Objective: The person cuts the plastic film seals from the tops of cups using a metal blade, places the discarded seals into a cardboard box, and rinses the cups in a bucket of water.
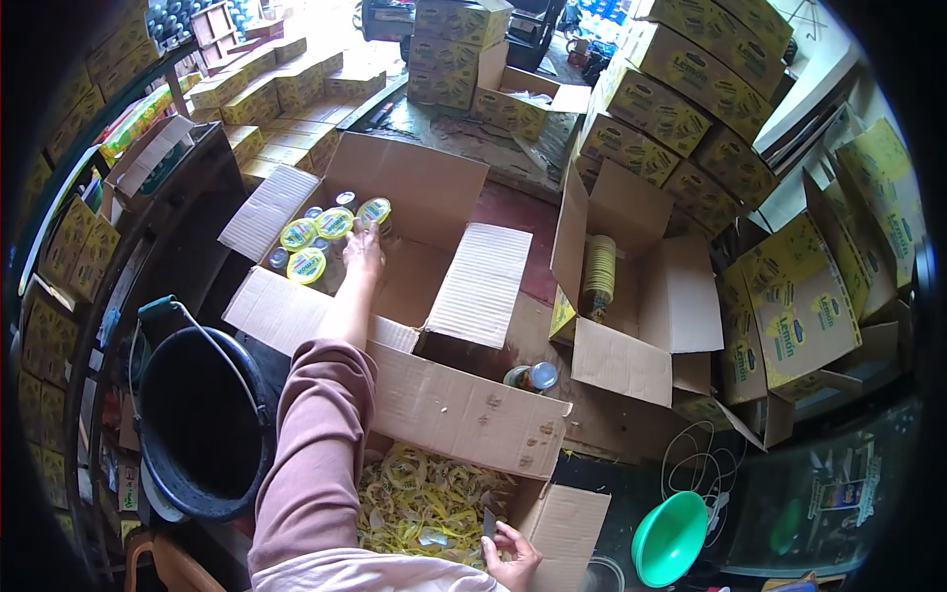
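My left hand [364,251] reaches into an open cardboard box [409,291], its fingers closed at the edge of a lidded plastic cup [375,211] with a yellow-green label. Beside it stand several similar cups [307,264] and some with clear silvery tops. At the bottom, my right hand [513,557] pinches a small dark flat piece [489,523], perhaps a blade. It is over a box of yellow and clear plastic scraps [424,498]. A jar-like cup [533,376] lies on its side between the boxes.
A black bucket [205,424] stands at left. Another open box [631,296] holds a stack of yellow lids or cups [599,268]. Green bowls [671,538] sit at lower right near a white cable [695,459]. Printed lemon cartons [681,94] are piled at the back and right.
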